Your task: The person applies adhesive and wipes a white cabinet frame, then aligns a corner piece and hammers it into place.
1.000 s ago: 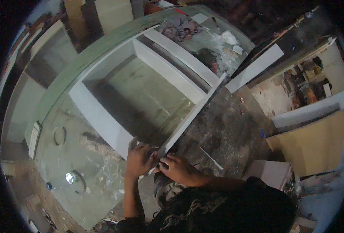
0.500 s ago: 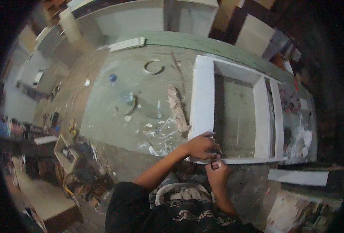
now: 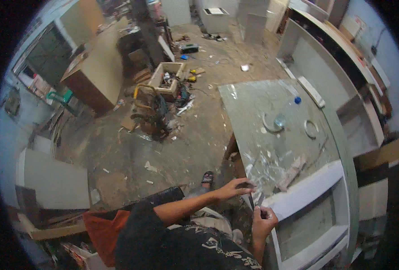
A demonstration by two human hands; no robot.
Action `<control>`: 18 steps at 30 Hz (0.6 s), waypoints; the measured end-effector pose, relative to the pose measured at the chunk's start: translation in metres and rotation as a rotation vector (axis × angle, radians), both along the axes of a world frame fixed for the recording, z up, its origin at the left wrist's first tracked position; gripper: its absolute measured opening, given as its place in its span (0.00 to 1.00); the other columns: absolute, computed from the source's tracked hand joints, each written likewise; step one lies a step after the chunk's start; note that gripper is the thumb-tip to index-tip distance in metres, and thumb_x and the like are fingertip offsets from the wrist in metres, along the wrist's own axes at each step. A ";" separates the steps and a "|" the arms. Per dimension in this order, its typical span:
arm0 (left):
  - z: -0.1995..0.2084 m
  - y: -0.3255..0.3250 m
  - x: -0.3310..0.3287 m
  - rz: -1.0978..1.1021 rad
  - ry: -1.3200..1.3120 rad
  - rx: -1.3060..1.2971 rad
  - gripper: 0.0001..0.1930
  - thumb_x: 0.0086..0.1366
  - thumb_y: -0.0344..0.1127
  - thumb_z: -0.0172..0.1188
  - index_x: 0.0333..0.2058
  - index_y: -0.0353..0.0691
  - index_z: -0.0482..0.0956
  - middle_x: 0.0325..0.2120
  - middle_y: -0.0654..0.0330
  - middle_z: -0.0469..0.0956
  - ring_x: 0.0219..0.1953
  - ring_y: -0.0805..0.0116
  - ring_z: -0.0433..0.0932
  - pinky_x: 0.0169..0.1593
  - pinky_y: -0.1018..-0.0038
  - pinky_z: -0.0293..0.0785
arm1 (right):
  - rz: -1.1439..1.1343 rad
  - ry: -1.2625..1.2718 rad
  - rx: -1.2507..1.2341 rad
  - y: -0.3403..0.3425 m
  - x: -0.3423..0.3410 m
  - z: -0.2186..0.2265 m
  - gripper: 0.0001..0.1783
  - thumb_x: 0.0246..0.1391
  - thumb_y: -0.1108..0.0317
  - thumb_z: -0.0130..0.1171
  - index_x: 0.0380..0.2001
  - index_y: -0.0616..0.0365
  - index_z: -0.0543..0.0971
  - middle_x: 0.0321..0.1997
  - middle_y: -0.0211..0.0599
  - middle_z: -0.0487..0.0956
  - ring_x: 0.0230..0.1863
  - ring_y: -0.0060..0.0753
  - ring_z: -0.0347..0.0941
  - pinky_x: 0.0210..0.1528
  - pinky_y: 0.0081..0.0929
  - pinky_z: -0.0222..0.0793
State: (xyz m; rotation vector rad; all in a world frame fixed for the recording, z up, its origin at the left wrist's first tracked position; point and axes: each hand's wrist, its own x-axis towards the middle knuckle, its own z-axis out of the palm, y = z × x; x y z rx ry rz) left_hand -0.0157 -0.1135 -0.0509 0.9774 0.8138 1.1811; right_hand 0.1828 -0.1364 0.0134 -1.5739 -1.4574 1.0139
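At four o'clock a white frame [image 3: 307, 191] lies on the counter [image 3: 244, 108], its lower end cut off. The right hand [image 3: 263, 221] pinches a thin, blurred strip [image 3: 252, 202]; the left hand [image 3: 232, 190], towards ten o'clock, has half-spread fingers, holding what I cannot tell.

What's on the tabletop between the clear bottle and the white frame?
In the head view, a crumpled brown strip lies between the clear bottle and the white frame, nearer the frame.
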 end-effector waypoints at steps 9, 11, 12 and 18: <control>0.008 -0.060 -0.149 0.488 0.269 -0.032 0.21 0.68 0.42 0.57 0.55 0.37 0.71 0.47 0.57 0.77 0.52 0.67 0.74 0.59 0.68 0.65 | 0.162 -0.105 0.116 0.058 -0.102 -0.014 0.07 0.46 0.73 0.64 0.23 0.67 0.80 0.20 0.34 0.79 0.22 0.22 0.73 0.28 0.24 0.70; 0.053 -0.053 -0.198 0.625 0.305 0.121 0.20 0.67 0.39 0.58 0.54 0.37 0.71 0.46 0.56 0.77 0.52 0.67 0.74 0.58 0.68 0.66 | 0.191 -0.133 0.101 0.072 -0.129 -0.015 0.07 0.47 0.73 0.62 0.23 0.68 0.80 0.20 0.32 0.78 0.22 0.22 0.72 0.28 0.24 0.70; 0.083 -0.050 -0.223 0.688 0.307 0.213 0.19 0.67 0.36 0.58 0.54 0.37 0.71 0.46 0.56 0.76 0.51 0.67 0.73 0.57 0.68 0.67 | 0.190 -0.139 0.071 0.079 -0.148 -0.012 0.07 0.47 0.73 0.62 0.23 0.69 0.80 0.20 0.33 0.78 0.22 0.22 0.72 0.29 0.24 0.70; 0.277 -0.094 -0.312 0.690 -0.179 0.902 0.17 0.62 0.35 0.64 0.47 0.35 0.73 0.33 0.56 0.79 0.37 0.62 0.78 0.48 0.65 0.70 | 0.349 -0.231 0.141 0.109 -0.276 0.010 0.09 0.48 0.69 0.64 0.26 0.66 0.81 0.23 0.36 0.80 0.26 0.24 0.74 0.32 0.26 0.71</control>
